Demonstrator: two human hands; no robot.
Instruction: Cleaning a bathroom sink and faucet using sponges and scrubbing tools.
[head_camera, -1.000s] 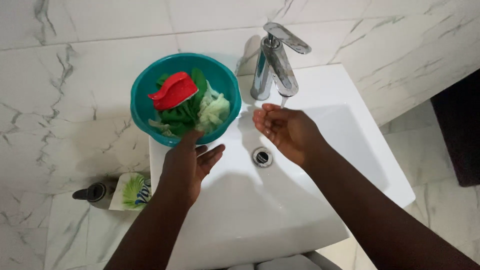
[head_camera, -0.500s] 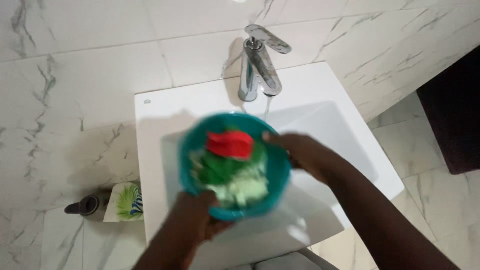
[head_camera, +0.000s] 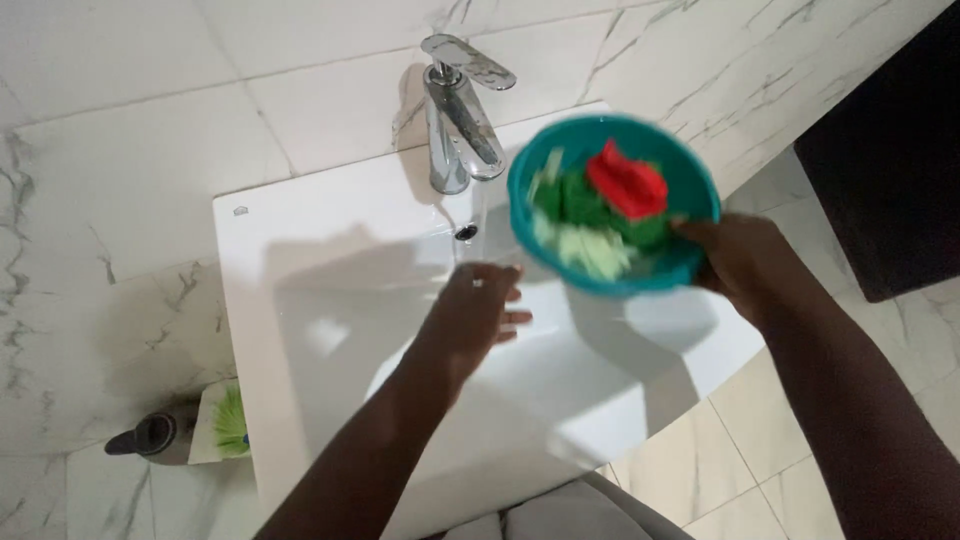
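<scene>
One view only, from the head. We note the right hand (head_camera: 745, 268) gripping the rim of a teal bowl (head_camera: 612, 203) — it holds green, pale and red pieces — raised above the white sink (head_camera: 300, 300), right of the chrome tap (head_camera: 460, 115). The left hand (head_camera: 475, 315) hangs over the basin, fingers loosely spread, holding nothing.

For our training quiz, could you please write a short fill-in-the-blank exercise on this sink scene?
1. The right hand holds a teal ____ of cut vegetables.
2. The left hand is spread over the white ____.
3. The chrome tap stands at the basin's ____ edge.

Missing words: bowl; basin; back
</scene>
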